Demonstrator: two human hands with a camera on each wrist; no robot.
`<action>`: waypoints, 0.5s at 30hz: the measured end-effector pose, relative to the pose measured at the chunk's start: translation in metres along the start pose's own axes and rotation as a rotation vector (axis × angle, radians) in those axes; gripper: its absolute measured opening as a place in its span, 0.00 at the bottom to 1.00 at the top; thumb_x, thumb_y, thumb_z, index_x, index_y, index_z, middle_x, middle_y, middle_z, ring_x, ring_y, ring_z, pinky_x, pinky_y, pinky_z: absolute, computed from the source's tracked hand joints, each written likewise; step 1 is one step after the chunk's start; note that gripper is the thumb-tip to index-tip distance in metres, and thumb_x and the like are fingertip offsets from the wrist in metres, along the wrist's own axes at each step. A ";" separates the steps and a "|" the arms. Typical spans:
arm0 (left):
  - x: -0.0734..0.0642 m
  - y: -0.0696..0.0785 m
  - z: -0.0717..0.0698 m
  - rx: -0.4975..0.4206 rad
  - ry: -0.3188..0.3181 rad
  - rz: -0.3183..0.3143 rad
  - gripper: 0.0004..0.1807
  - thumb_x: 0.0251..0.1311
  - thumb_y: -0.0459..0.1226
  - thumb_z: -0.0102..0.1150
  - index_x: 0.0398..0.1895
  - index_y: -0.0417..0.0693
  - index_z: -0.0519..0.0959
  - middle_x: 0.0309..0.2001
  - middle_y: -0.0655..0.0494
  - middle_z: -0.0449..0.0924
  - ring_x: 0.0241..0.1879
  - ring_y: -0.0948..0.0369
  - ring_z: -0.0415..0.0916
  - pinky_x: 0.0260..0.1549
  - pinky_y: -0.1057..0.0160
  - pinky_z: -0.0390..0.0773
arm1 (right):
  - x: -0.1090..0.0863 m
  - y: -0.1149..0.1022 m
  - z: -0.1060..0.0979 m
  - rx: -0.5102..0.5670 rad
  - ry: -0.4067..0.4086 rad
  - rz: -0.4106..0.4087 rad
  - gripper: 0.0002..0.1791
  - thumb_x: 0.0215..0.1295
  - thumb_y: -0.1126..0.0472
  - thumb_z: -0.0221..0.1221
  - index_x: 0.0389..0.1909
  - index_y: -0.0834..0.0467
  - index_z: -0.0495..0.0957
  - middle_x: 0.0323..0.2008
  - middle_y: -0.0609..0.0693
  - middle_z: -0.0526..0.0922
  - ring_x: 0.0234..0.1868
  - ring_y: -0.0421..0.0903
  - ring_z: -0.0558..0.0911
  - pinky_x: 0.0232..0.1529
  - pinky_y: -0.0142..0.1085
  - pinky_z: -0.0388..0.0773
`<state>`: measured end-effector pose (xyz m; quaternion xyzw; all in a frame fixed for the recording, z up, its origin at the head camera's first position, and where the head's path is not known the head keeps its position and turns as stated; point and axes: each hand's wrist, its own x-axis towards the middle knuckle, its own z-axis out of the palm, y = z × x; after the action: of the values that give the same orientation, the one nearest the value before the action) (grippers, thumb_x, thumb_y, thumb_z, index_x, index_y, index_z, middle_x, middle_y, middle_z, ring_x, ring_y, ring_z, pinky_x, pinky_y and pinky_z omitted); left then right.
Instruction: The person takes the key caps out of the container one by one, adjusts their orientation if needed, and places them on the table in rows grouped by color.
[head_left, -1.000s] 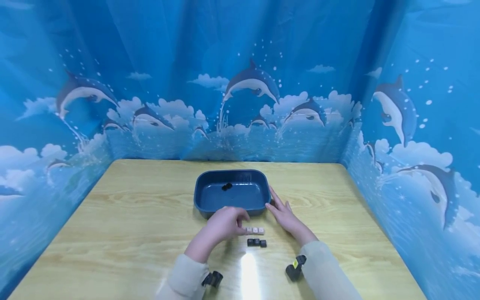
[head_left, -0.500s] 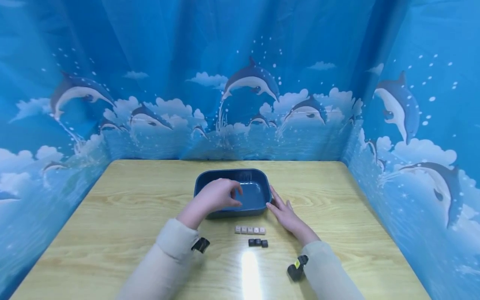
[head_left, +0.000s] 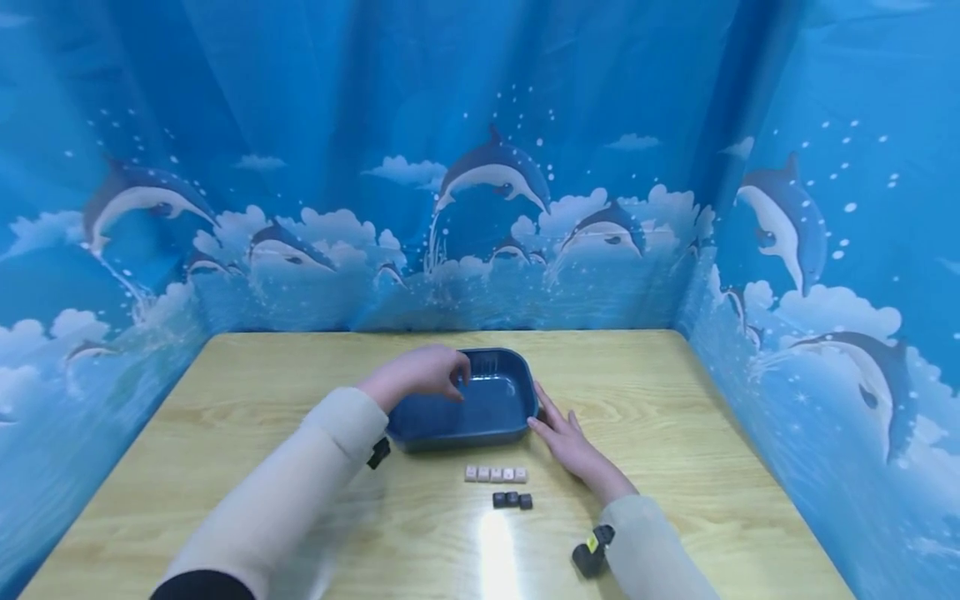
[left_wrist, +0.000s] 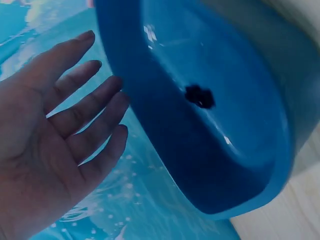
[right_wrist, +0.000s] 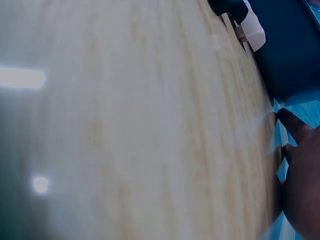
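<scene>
A dark blue rectangular basin (head_left: 495,404) stands mid-table in the head view. My left hand (head_left: 429,372) hovers over its left part; the left wrist view has the fingers loosely spread and holding nothing. Inside the basin lie small black pieces (left_wrist: 200,96), blurred there and hidden behind the hand in the head view. With extended fingers, my right hand (head_left: 572,443) rests on the table against the basin's right side. In front of the basin is a straight row of several pale keycaps (head_left: 496,474), and nearer to me a short row of three black keycaps (head_left: 512,500).
The pale wood table (head_left: 262,400) is bounded at the back and sides by a blue dolphin-print curtain (head_left: 345,167). Small black devices, one on the right wrist (head_left: 591,552), hang at both wrists. A bright light reflection lies on the table front.
My left hand has risen from the pale keycap row to over the basin and drifted left, uncovering the row. The right hand keeps its place at the basin's side.
</scene>
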<state>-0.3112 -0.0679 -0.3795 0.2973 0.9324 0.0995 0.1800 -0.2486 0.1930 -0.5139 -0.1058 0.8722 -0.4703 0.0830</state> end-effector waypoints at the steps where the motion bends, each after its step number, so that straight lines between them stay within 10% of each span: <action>1: 0.004 -0.002 -0.001 0.003 -0.012 -0.003 0.11 0.59 0.41 0.68 0.42 0.47 0.82 0.32 0.61 0.78 0.33 0.63 0.75 0.36 0.60 0.77 | -0.001 0.000 0.000 -0.005 0.000 0.002 0.37 0.75 0.43 0.46 0.78 0.43 0.42 0.68 0.58 0.64 0.71 0.57 0.59 0.68 0.54 0.19; 15: 0.045 -0.029 0.015 0.168 -0.130 -0.098 0.12 0.63 0.42 0.63 0.41 0.43 0.82 0.38 0.53 0.82 0.38 0.57 0.78 0.43 0.56 0.77 | -0.002 -0.002 0.000 -0.015 0.002 -0.007 0.36 0.76 0.45 0.45 0.78 0.44 0.42 0.68 0.58 0.64 0.70 0.55 0.61 0.68 0.54 0.19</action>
<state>-0.3547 -0.0634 -0.4144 0.2714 0.9372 -0.0073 0.2191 -0.2470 0.1925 -0.5116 -0.1091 0.8755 -0.4640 0.0795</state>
